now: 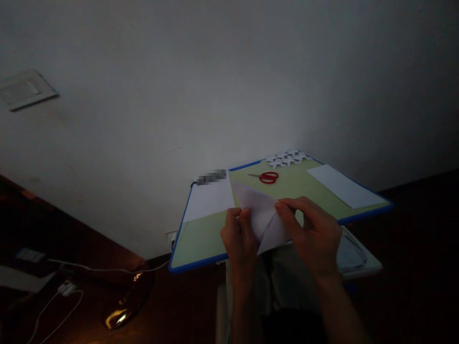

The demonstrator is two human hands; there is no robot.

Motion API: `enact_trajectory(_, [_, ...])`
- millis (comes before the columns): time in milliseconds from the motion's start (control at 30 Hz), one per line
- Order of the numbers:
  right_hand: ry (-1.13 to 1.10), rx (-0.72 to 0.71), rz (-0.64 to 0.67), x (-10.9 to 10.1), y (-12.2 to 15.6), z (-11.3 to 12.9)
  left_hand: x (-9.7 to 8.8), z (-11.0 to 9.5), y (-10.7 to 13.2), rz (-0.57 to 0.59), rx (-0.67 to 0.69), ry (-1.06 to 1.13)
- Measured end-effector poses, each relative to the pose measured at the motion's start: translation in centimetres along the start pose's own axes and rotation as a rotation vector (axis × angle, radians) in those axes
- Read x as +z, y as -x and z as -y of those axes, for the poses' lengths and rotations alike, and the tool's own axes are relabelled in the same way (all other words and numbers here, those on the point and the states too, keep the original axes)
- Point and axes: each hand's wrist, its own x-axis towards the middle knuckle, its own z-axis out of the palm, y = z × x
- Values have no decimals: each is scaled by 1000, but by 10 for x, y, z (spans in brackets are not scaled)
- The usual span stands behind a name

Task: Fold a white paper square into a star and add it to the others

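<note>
Lower centre of the frame: folded white paper (263, 217), raised just above the near edge of the green board (201, 234) and pinched from both sides. Left hand (239, 239): closed on the paper's left corner, thumb on top, fingers curled beneath. Right hand (313, 234): closed on the right flap, thumb and forefinger pressed near the crease (probably to keep the layers from springing apart). Held in the air rather than flat on the board, apparently to give access to both faces of the fold at once. Further up the board, near centre frame: red scissors (267, 177), handles to the right, blades open or closed not discernible, well apart from both hands and clear of the paper. Beyond them, at the board's far edge against the wall: small heap of cut white paper shapes (287, 158), seemingly set aside out of the working area. Right of centre: flat white sheet (344, 186); left of centre: second white sheet (210, 200), both lying flat on the board. Lower left of the frame, in deep shadow: white cables (60, 291) and a shiny rounded object (125, 306), not identifiable.
</note>
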Motion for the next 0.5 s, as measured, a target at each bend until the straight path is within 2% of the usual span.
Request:
enact_trajectory(67, [9, -4, -31, 1, 1, 1, 0, 0, -1, -2, -11, 78])
enact_trajectory(133, [26, 17, -109, 2, 1, 1, 1, -1, -1, 53, -46, 242])
enact_trajectory(233, [58, 76, -293, 6, 1, -1, 0, -5, -2, 239, -108, 463])
enact_trajectory(333, [48, 165, -479, 12, 0, -1, -1, -9, -1, 393, -131, 406])
enact_trajectory(433, [-15, 267, -582, 18, 0, 0, 3, -11, -1, 395, -179, 399])
enact_trajectory(500, [-77, 325, -579, 21, 0, 2, 6, -11, -1, 340, -208, 470])
